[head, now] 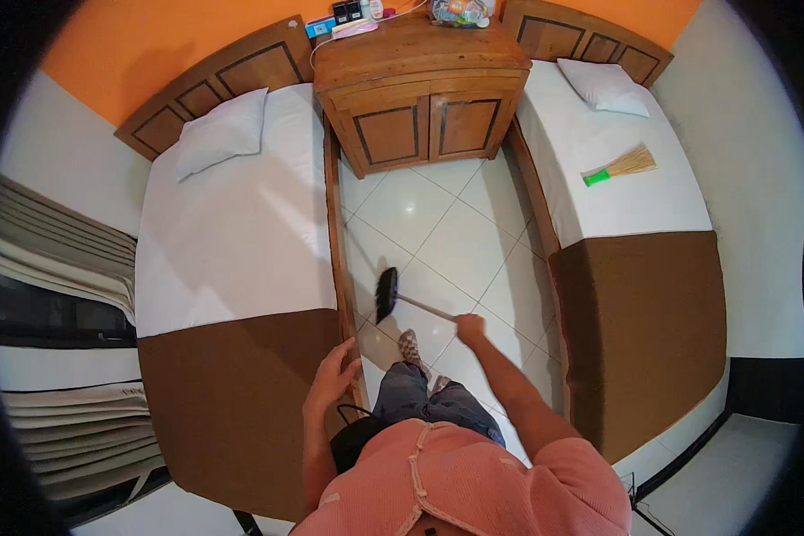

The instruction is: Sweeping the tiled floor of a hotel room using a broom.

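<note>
My right hand [470, 329] is closed around the long thin handle of a broom. The broom's dark bristled head [386, 295] is at the white tiled floor [435, 234], close to the wooden side rail of the left bed. My left hand [333, 375] holds nothing, its fingers apart, over the brown cover [241, 388] near that bed's edge. On the white sheet of the right bed [643, 208] lies a short hand broom [622, 165] with a green handle and straw bristles.
A wooden cabinet [422, 67] stands between the two beds, with boxes, bottles and a clear bag [460, 12] of small things on top. White pillows [222, 134] lie near both headboards. Striped curtains [74, 429] hang at the left. A dark object stands by my left hip.
</note>
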`<state>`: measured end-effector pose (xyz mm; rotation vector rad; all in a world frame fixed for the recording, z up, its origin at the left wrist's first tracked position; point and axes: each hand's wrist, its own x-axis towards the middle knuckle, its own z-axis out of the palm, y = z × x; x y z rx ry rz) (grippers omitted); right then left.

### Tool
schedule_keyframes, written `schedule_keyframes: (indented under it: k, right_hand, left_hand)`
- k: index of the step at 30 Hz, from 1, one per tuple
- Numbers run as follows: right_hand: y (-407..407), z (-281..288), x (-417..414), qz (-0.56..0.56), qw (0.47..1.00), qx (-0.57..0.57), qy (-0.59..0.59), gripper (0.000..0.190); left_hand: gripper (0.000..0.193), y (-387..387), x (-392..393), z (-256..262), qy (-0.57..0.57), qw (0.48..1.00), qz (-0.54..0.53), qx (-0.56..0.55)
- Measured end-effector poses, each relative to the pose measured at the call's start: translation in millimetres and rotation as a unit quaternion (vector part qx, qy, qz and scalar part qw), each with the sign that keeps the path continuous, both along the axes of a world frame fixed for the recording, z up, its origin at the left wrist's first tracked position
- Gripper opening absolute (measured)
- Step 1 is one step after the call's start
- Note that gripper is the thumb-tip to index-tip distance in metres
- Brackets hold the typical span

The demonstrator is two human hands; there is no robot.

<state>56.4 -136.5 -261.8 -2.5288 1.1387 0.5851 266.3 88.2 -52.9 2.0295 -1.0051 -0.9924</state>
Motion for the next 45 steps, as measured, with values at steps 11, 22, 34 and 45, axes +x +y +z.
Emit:
schedule_keyframes:
  k: [11, 22, 34, 45]
  right_hand:
    - [-82, 65, -159, -0.102, 0.978, -0.062, 0.169, 0.015]
    - [-137, 140, 21, 0.030, 0.997, -0.066, -0.042, 0.020]
    - [-135, -14, 208, 0.129, 0.984, -0.006, -0.125, 0.018]
    - [-350, 28, 34, 0.021, 0.991, -0.007, 0.136, 0.016]
  left_hand:
    - [0.042, -47, 77, 1, -0.020, 0.999, -0.041, 0.004]
    - [0.043, -66, 101, -17, 0.019, 1.000, -0.001, -0.015]
    - [0.044, -122, 105, 18, 0.024, 0.989, 0.135, 0.053]
    - [0.043, -173, 112, -12, 0.034, 0.982, 0.183, 0.037]
